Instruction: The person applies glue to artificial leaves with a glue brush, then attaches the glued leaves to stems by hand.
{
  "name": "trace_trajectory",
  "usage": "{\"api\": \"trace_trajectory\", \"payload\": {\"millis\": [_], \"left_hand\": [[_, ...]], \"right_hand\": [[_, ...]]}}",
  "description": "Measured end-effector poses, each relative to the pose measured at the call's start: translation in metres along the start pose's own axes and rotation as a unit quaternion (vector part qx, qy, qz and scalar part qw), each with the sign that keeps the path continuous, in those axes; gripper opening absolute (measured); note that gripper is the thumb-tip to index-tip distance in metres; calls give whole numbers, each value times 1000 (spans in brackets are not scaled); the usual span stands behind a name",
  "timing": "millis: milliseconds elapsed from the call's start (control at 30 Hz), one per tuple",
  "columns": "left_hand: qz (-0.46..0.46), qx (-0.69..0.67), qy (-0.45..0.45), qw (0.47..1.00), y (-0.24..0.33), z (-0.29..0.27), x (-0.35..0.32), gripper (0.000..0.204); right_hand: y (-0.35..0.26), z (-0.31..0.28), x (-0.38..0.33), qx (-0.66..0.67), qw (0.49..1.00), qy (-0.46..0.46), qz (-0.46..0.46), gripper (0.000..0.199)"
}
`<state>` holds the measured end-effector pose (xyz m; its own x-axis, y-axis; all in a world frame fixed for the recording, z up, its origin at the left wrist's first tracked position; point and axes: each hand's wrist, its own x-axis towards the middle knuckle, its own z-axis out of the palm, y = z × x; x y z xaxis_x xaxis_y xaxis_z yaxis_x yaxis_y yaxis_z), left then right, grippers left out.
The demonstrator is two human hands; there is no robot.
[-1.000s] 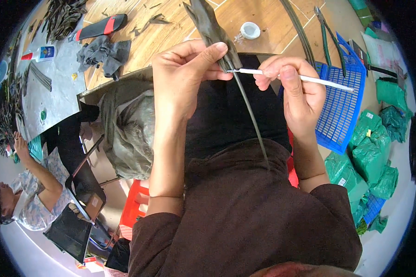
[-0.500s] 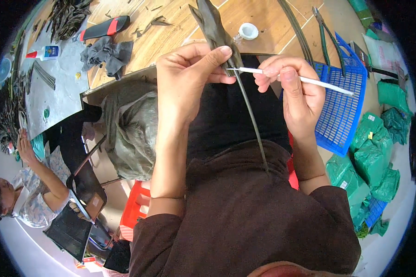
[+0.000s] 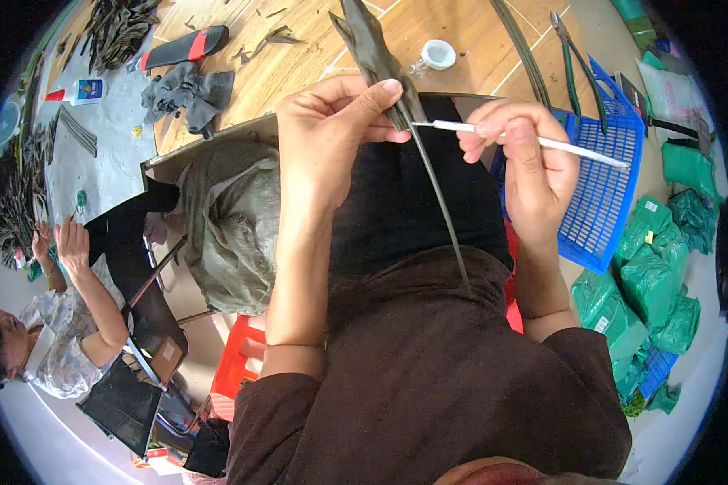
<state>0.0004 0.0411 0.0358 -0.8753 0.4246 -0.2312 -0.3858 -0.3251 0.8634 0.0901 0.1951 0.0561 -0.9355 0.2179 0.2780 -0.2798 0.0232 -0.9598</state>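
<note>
Between the thumb and fingers of my left hand (image 3: 319, 141) is the base of a dark olive artificial leaf (image 3: 374, 50), its broad folded blade pointing up and away. A long thin stem (image 3: 439, 190) runs down from that base toward my lap. My right hand (image 3: 534, 158) is closed around a slim white brush (image 3: 578, 149), held almost level. The brush's fine tip is at the stem, just below the leaf base; whether it touches I cannot tell. A small white cup (image 3: 438, 54) stands on the table beyond the leaf.
On the table lie a black-and-red tool case (image 3: 188, 48), a grey cloth (image 3: 188, 95) and a glue bottle (image 3: 87, 91). Green-handled pliers (image 3: 570, 73) lean over a blue basket (image 3: 594, 190) at right, near green packages (image 3: 647, 267). A co-worker (image 3: 73, 339) sits at left.
My right hand and the brush have shifted slightly right, the tip moving from across the leaf base to the stem's edge. My left hand stays nearly still. The co-worker's other hand has come up.
</note>
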Motion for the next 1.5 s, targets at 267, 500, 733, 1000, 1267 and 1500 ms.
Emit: {"api": "trace_trajectory", "payload": {"millis": [267,500,733,1000,1267,1500], "left_hand": [[-4,-12,23,1000,-11,-10,12,10],[19,-33,27,999,-17,-10,20,11],[24,-39,11,999,-21,0,18,12],[22,-37,12,999,-15,10,6,9],[-9,-78,-57,995,-7,16,-6,13],[21,-78,-66,994,-12,21,-10,25]], "right_hand": [[6,-23,15,-10,997,77,-7,29],[17,-2,3,-32,995,84,-34,31],[43,6,-1,-146,986,25,-81,31],[26,10,-11,-128,991,42,13,29],[19,3,-17,-118,991,65,-7,26],[11,3,-17,-90,994,61,-6,26]]}}
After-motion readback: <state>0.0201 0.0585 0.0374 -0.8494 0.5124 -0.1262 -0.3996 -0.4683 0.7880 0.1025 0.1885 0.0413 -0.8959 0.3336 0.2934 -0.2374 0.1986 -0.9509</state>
